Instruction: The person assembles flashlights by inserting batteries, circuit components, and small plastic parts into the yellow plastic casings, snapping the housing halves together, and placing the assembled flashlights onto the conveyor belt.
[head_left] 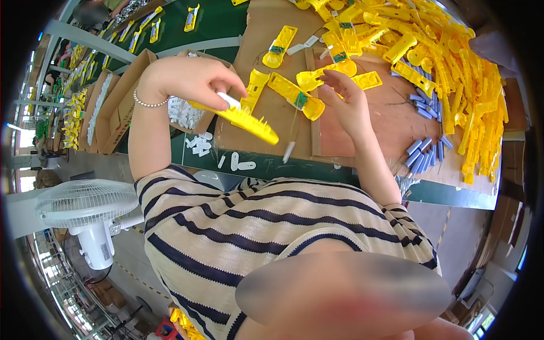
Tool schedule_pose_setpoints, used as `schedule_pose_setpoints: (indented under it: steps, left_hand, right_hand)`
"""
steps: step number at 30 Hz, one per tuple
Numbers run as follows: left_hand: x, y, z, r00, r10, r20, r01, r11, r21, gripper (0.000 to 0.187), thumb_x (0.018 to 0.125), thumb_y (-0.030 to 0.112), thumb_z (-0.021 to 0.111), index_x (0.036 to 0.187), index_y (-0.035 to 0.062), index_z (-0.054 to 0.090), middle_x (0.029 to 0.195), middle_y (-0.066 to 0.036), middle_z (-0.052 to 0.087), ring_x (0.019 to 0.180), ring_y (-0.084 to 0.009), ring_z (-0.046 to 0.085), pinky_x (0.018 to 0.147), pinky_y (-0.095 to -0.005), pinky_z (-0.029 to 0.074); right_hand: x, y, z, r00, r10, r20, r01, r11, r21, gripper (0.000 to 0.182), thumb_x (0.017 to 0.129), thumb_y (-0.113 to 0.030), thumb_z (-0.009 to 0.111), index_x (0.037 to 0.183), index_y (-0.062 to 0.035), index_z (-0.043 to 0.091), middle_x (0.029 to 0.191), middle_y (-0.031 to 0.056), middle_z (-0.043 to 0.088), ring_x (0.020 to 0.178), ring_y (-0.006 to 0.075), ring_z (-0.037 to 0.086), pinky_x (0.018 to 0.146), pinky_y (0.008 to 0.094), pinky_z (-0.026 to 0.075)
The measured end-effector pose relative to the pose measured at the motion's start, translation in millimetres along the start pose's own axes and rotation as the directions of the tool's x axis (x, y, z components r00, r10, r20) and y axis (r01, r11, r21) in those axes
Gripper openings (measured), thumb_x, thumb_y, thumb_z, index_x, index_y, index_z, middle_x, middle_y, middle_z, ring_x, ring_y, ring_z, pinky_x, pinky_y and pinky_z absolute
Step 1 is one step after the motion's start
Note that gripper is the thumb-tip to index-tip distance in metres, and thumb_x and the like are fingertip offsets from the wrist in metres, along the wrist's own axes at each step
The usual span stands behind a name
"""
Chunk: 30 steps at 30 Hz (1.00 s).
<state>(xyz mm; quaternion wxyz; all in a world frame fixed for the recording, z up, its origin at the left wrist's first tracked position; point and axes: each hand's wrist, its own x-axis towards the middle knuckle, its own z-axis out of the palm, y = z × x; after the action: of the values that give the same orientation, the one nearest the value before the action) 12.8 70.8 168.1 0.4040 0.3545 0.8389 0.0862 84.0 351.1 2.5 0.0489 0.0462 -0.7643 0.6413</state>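
Observation:
My left hand [195,82], with a beaded bracelet at the wrist, is closed on a long yellow plastic casing [252,124]. That casing is tilted, with a row of small teeth along its upper edge. A small white plastic part [229,101] shows at my left fingertips, against the casing. My right hand [349,105] is raised with its fingers apart and nothing in them. Its fingertips overlap a yellow casing with a rounded end [309,80]. Between my hands lies another yellow casing [292,93] with a green circuit board [301,100] inside.
Yellow casings [464,96] form a big pile at right, beside blue cylinders [422,156] with wires. White parts [187,116] fill a cardboard box at left; several lie loose near the table's front edge. More casings stand on the green belt [209,17]. A white fan [88,209] is at left.

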Motion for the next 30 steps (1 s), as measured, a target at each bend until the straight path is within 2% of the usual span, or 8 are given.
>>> schedule_pose_setpoints:
  steps: [3, 5, 8, 11, 15, 21, 27, 30]
  left_hand:
    - [1, -5, 5, 0.936, 0.223, -0.272, -0.217, 0.975, 0.054, 0.046, 0.078, 0.009, 0.064, 0.123, 0.0050, 0.056, 0.102, -0.011, 0.064, 0.095, -0.0171, 0.061, 0.084, -0.0293, 0.047]
    - [9, 5, 15, 0.743, 0.387, -0.546, -0.383, 0.915, 0.128, 0.049, 0.079, 0.006, 0.064, 0.127, 0.0063, 0.053, 0.106, -0.011, 0.062, 0.100, -0.0157, 0.059, 0.087, -0.0289, 0.046]
    - [38, 33, 46, 0.538, 0.146, -0.830, -0.468, 0.871, -0.150, 0.058, 0.080, 0.004, 0.065, 0.135, 0.0078, 0.044, 0.113, -0.010, 0.059, 0.106, -0.0142, 0.055, 0.090, -0.0288, 0.045]
    - [80, 43, 71, 0.512, -0.001, -0.859, -0.672, 0.622, -0.402, 0.052, 0.081, 0.009, 0.069, 0.128, 0.0026, 0.047, 0.112, -0.009, 0.060, 0.105, -0.0161, 0.057, 0.090, -0.0296, 0.045]
    - [113, 36, 83, 0.596, -0.188, -0.781, -0.773, 0.127, -0.621, 0.039, 0.083, 0.012, 0.069, 0.116, -0.0006, 0.054, 0.108, -0.008, 0.062, 0.101, -0.0138, 0.059, 0.087, -0.0285, 0.046]
    - [127, 39, 86, 0.458, -0.291, -0.840, -0.855, 0.113, -0.506, 0.033, 0.087, 0.011, 0.064, 0.114, -0.0017, 0.051, 0.102, -0.013, 0.065, 0.096, -0.0197, 0.064, 0.083, -0.0317, 0.052]
    - [127, 49, 89, 0.396, -0.253, -0.883, -0.868, 0.208, -0.450, 0.031, 0.089, 0.009, 0.062, 0.114, -0.0015, 0.047, 0.099, -0.014, 0.065, 0.092, -0.0208, 0.065, 0.081, -0.0325, 0.053]
    - [127, 54, 88, 0.314, -0.229, -0.921, -0.889, 0.268, -0.370, 0.032, 0.091, 0.009, 0.057, 0.118, -0.0004, 0.042, 0.097, -0.013, 0.063, 0.093, -0.0220, 0.064, 0.084, -0.0344, 0.052]
  right_hand:
    - [-9, -12, 0, 0.992, -0.115, 0.046, 0.116, 0.993, -0.012, 0.044, 0.088, -0.007, 0.062, 0.129, 0.0021, 0.047, 0.118, 0.0136, 0.059, 0.109, 0.0185, 0.057, 0.095, 0.0321, 0.045]
    - [-18, -21, 5, 0.981, -0.164, 0.104, 0.124, 0.940, 0.319, 0.054, 0.086, -0.011, 0.065, 0.133, 0.0006, 0.042, 0.122, 0.0137, 0.057, 0.112, 0.0207, 0.056, 0.097, 0.0345, 0.043]
    - [-19, -23, 5, 0.958, -0.172, 0.231, 0.048, 0.887, 0.459, 0.074, 0.079, -0.015, 0.074, 0.139, -0.0033, 0.034, 0.133, 0.0128, 0.050, 0.118, 0.0211, 0.051, 0.100, 0.0365, 0.040]
    - [-20, -34, 12, 0.923, -0.244, 0.298, 0.236, 0.970, 0.065, 0.075, 0.076, -0.014, 0.076, 0.138, -0.0017, 0.035, 0.127, 0.0155, 0.054, 0.120, 0.0228, 0.052, 0.098, 0.0362, 0.042]
    - [-20, -23, 25, 0.972, -0.060, 0.229, 0.028, 0.990, 0.141, 0.064, 0.077, -0.012, 0.074, 0.132, 0.0004, 0.043, 0.108, 0.0137, 0.065, 0.107, 0.0233, 0.061, 0.093, 0.0321, 0.046]
    - [-21, -5, 17, 0.841, 0.166, 0.515, -0.369, 0.872, 0.321, 0.057, 0.077, -0.012, 0.075, 0.126, 0.0027, 0.049, 0.104, 0.0131, 0.064, 0.099, 0.0188, 0.061, 0.086, 0.0320, 0.048]
    - [-18, -3, 34, 0.971, -0.240, -0.009, 0.233, 0.952, -0.198, 0.056, 0.071, -0.013, 0.080, 0.115, 0.0028, 0.050, 0.115, 0.0163, 0.056, 0.108, 0.0223, 0.056, 0.089, 0.0329, 0.047]
    - [-16, -3, 48, 0.972, -0.198, -0.127, 0.200, 0.980, 0.005, 0.056, 0.069, -0.013, 0.082, 0.112, 0.0011, 0.049, 0.113, 0.0153, 0.058, 0.106, 0.0232, 0.056, 0.091, 0.0327, 0.047]
